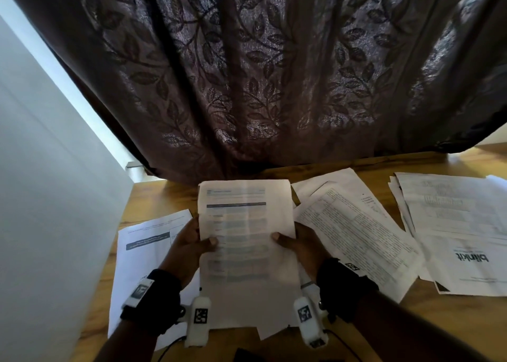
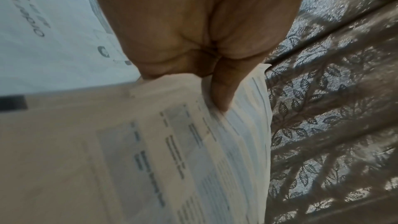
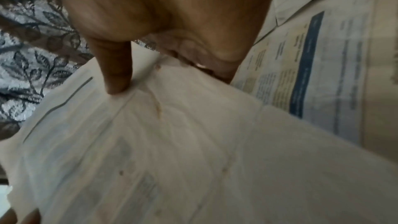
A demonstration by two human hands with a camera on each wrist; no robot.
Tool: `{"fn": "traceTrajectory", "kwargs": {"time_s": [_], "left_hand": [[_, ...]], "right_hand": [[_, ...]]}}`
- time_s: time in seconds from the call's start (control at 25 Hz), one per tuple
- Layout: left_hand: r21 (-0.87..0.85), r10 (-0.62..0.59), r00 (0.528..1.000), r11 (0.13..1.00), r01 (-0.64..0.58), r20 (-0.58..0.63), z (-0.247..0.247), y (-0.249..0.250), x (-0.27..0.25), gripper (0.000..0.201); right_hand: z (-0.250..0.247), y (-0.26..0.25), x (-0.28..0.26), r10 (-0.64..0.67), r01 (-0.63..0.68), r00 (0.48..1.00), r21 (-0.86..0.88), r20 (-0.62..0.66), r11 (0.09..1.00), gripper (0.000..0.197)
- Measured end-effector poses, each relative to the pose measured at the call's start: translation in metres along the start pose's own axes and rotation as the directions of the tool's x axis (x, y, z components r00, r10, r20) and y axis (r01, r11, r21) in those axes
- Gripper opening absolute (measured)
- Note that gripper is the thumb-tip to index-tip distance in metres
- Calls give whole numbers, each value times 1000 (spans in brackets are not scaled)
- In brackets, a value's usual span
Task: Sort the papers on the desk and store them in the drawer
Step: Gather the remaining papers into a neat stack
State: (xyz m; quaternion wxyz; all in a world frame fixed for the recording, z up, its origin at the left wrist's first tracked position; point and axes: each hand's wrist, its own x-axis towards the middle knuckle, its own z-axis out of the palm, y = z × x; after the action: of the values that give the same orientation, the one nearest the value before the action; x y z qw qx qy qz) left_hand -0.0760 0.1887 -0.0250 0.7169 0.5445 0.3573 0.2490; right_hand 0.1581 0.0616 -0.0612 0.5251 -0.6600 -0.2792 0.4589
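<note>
Left hand (image 1: 189,245): grips the left edge of the held stack of printed papers (image 1: 247,252), thumb laid across the top sheet, fingers behind it.
Right hand (image 1: 297,247): grips the right edge of the same stack, thumb on the printed face, fingers underneath.
Held stack: raised between the two hands above the wooden desk (image 1: 428,323), upright in portrait, top edge away from the person; a smaller sheet juts from its bottom edge.
Head view only: shows both hands at once and the rest of the desk. A form with a dark banner (image 1: 142,252) lies flat under and outward of the left hand. A densely printed table sheet (image 1: 354,235) lies just beyond the right hand, overlapping further sheets. Well out past the right hand sits a pile topped by a "blinkit" sheet (image 1: 466,252).
Left wrist view only: the left thumb (image 2: 224,89) presses the top sheet (image 2: 193,142) near its edge; several page edges fan beneath it. Print is blurred.
Right wrist view only: the right thumb (image 3: 117,71) dents the paper (image 3: 172,142), creases radiating from it; small brownish stains mark the sheet. A blue-barred page (image 3: 305,67) lies beneath the right hand.
Background: a dark leaf-patterned curtain (image 1: 260,73) hangs beyond both hands.
Drawer: cannot be made out in any view.
</note>
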Motion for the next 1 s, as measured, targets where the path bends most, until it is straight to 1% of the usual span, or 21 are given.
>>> {"fn": "traceTrajectory", "kwargs": {"time_s": [0.04, 0.08, 0.12, 0.16, 0.2, 0.28, 0.32, 0.4, 0.48, 0.52, 0.6, 0.68, 0.76, 0.8, 0.84, 0.88, 0.92, 0.96, 1.0], "left_hand": [[10, -10, 999, 1000, 11, -43, -2, 0, -4, 52], [13, -31, 995, 999, 32, -97, -3, 0, -8, 49], [3, -67, 988, 998, 69, -141, -6, -2, -13, 52], [-15, -112, 982, 994, 111, -149, -7, -5, -18, 58], [-50, -157, 979, 987, 152, -130, -8, -8, -24, 60], [-128, -223, 971, 969, 211, -89, -6, -14, -33, 46], [-136, -245, 966, 963, 232, -88, -4, -17, -36, 40], [-86, -248, 962, 967, 239, -111, -1, -23, -38, 34], [-49, -218, 969, 976, 214, -120, 4, -31, -39, 28], [-39, -205, 970, 979, 202, -132, 6, -34, -40, 27], [-34, -187, 964, 982, 184, -186, 8, -42, -43, 25], [-34, -182, 955, 983, 179, -232, 8, -48, -48, 23], [-28, -173, 953, 985, 171, -248, 6, -51, -52, 23], [-24, -166, 953, 986, 166, -252, 6, -53, -53, 23], [-21, -160, 953, 987, 160, -257, 6, -54, -54, 23], [-15, -153, 953, 988, 154, -262, 6, -56, -55, 24], [-12, -148, 952, 989, 150, -269, 7, -57, -56, 25], [-7, -142, 951, 989, 146, -275, 8, -58, -57, 25], [-3, -139, 950, 990, 144, -279, 10, -58, -57, 25]], "right_hand": [[3, -6, -5, -29, 29, 999, 0, 19, 1000, 27], [6, -9, -9, -75, 75, 997, -25, 17, 997, 22], [9, -11, -12, -115, 116, 993, -60, 17, 991, 24], [12, -11, -14, -138, 139, 990, -79, 15, 987, 25], [15, -12, -16, -147, 147, 989, -70, 12, 987, 26], [17, -12, -19, -144, 144, 990, -30, 8, 989, 25], [16, -11, -20, -140, 140, 990, -39, 10, 989, 24], [13, -9, -24, -143, 148, 988, -88, 64, 985, 27], [12, -8, -27, -135, 152, 985, -176, 106, 973, 29], [9, -6, -27, -125, 144, 988, -241, 90, 960, 27], [-1, -6, -25, -133, 116, 991, -394, -16, 912, 19], [-27, -4, -21, -192, 103, 976, -562, -102, 821, 16], [-61, -7, -17, -241, 80, 963, -722, -122, 687, 12], [-79, -8, -13, -231, 46, 964, -775, -130, 630, 11], [-97, -9, -8, -193, -19, 968, -818, -158, 574, 13], [-113, -10, -2, -140, -116, 967, -855, -214, 506, 25], [-128, -10, 3, -88, -212, 958, -881, -273, 424, 42], [-140, -10, 7, -44, -290, 945, -891, -325, 349, 59], [-152, -8, 10, -13, -337, 934, -893, -357, 298, 73]]}}
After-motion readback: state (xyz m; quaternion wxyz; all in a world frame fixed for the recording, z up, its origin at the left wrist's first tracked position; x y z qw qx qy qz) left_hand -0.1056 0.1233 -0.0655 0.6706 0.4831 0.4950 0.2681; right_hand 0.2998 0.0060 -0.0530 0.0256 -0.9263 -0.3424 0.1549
